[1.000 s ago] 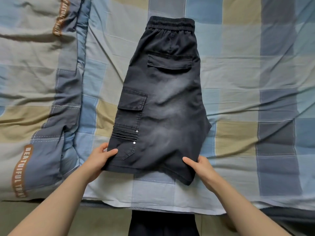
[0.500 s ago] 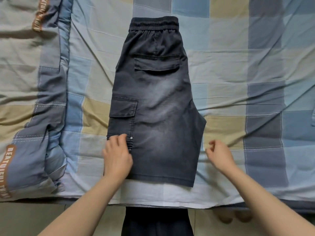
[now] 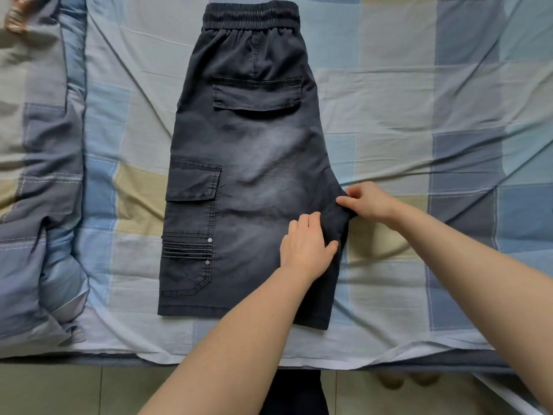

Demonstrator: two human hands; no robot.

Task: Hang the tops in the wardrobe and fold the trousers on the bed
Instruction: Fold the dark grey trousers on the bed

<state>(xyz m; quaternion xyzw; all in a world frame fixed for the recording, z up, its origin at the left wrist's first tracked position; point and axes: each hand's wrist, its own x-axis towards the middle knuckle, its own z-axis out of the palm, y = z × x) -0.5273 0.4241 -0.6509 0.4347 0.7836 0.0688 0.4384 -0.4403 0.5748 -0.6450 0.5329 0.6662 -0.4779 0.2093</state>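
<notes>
Dark grey cargo shorts [image 3: 248, 163] lie folded in half lengthwise on the checked bed sheet [image 3: 419, 115], waistband at the far end, hem toward me. My left hand [image 3: 305, 247] lies flat on the shorts near their right edge, fingers extended. My right hand [image 3: 369, 202] pinches the crotch corner that sticks out at the shorts' right side, thumb and fingers closed on the fabric.
A rumpled checked duvet [image 3: 39, 205] with orange lettering lies along the left of the bed. The bed's front edge [image 3: 209, 359] runs across the bottom, with tiled floor [image 3: 89, 390] below it.
My left hand crossed from the cargo pocket side to the shorts' right part. My right hand moved from the sheet onto the protruding crotch corner and took hold of it.
</notes>
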